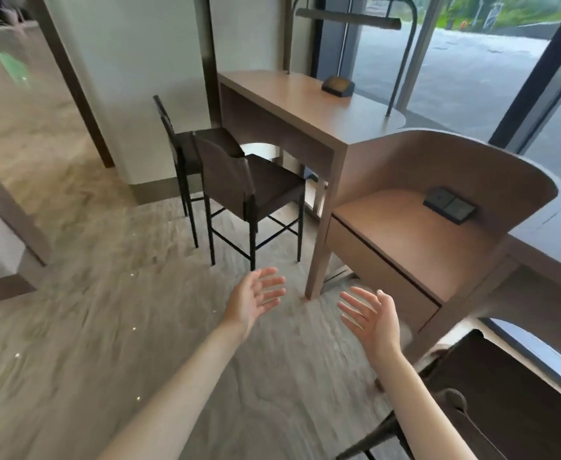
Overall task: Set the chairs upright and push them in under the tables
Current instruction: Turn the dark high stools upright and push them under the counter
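Note:
Two dark brown chairs stand upright on the carpet beside a long wooden table. The nearer chair is pulled out from the table, its back toward me. Behind it, closer to the wall, stands the farther chair. A third dark chair sits at the lower right, partly under a second table. My left hand and my right hand are both held out over the floor, palms facing each other, fingers spread, holding nothing. Both hands are short of the nearer chair.
A curved-walled desk with a socket panel stands at right, its leg close to my right hand. A lamp arches over the long table, which also carries a small dark box. Glass windows run along the right. Patterned carpet spreads to the left, and a white pillar rises behind the chairs.

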`<state>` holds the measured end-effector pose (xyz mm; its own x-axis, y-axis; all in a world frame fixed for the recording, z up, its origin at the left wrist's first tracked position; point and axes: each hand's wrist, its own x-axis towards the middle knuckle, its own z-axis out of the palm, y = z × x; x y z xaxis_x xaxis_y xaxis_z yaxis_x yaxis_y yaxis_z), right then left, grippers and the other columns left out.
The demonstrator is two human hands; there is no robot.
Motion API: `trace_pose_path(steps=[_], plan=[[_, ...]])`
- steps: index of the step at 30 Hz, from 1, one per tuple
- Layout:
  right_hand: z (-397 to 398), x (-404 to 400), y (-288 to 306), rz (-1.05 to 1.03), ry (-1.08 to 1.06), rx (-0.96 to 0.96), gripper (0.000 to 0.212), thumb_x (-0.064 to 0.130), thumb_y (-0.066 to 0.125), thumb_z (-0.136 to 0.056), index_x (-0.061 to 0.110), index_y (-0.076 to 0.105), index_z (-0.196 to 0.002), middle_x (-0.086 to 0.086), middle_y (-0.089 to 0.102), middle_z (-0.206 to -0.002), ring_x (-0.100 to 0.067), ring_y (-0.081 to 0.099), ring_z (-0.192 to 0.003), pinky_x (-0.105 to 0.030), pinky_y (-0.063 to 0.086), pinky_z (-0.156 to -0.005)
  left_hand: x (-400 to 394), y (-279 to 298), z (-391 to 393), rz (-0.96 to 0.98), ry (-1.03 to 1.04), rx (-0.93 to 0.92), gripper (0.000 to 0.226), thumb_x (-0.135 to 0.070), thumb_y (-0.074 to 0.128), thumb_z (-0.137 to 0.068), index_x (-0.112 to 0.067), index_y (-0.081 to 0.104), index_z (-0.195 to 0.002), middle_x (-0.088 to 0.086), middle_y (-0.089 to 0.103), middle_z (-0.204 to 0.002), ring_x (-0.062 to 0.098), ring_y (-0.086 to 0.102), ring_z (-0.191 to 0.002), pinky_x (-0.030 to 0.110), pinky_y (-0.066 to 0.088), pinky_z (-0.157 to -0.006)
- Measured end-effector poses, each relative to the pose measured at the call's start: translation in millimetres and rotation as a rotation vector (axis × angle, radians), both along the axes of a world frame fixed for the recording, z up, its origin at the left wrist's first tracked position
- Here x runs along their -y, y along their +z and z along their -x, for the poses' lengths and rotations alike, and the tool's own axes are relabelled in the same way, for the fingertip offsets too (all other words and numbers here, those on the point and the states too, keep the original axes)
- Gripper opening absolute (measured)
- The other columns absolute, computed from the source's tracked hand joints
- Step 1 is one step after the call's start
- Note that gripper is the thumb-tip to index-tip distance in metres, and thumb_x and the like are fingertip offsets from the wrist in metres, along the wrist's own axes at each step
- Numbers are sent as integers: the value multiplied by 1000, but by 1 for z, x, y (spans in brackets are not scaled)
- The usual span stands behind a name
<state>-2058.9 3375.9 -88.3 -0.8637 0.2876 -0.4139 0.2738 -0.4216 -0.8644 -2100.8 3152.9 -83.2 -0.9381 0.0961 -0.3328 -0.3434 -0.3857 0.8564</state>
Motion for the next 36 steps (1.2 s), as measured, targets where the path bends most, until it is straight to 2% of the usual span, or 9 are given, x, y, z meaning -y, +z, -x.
trace_pose_path(steps=[5,9,13,18,25,30,36], plan=[[62,107,0,22,198,26,46,36,32,-100,7,67,-110,-14,73,-107,-31,68,-103,-44,49,-97,113,5,9,-1,253,2,34,-27,35,-101,-11,65,-104,11,70,-101,25,65,-85,37,50,-82],[91,194,0,12,397,23,42,33,37,-99,6,66,-112,-14,73,-104,-32,69,-100,-47,48,-99,194,3,-2,20,451,4,35,-27,36,-101,-10,66,-102,9,71,-98,24,65,-83,36,50,-83],[108,246,1,-4,496,16,36,28,40,-98,6,66,-110,-14,73,-105,-31,69,-99,-48,47,-100,241,-9,-12,18,577,36,36,-27,36,-100,-10,67,-101,10,72,-99,25,66,-84,36,50,-82],[133,263,-6,5,530,45,37,26,40,-98,4,65,-114,-16,72,-108,-32,69,-99,-47,48,-99,261,-22,3,1,622,64,36,-27,36,-100,-10,67,-102,10,73,-98,26,66,-86,36,50,-82],[207,266,-15,5,471,56,39,27,40,-98,2,65,-115,-16,73,-104,-32,71,-96,-47,51,-96,266,-27,75,19,602,48,37,-26,36,-100,-7,67,-105,13,72,-101,27,67,-87,39,51,-85],[293,279,-13,23,464,63,36,26,41,-98,3,65,-113,-16,73,-104,-32,71,-95,-44,53,-90,281,-28,157,32,600,26,36,-26,37,-100,-7,67,-104,13,72,-102,28,67,-90,40,51,-87],[402,290,-4,24,468,50,35,25,40,-99,3,65,-111,-17,72,-105,-33,71,-95,-47,52,-94,294,-18,274,30,601,3,37,-26,36,-101,-7,67,-103,13,72,-102,28,66,-90,38,52,-84]])
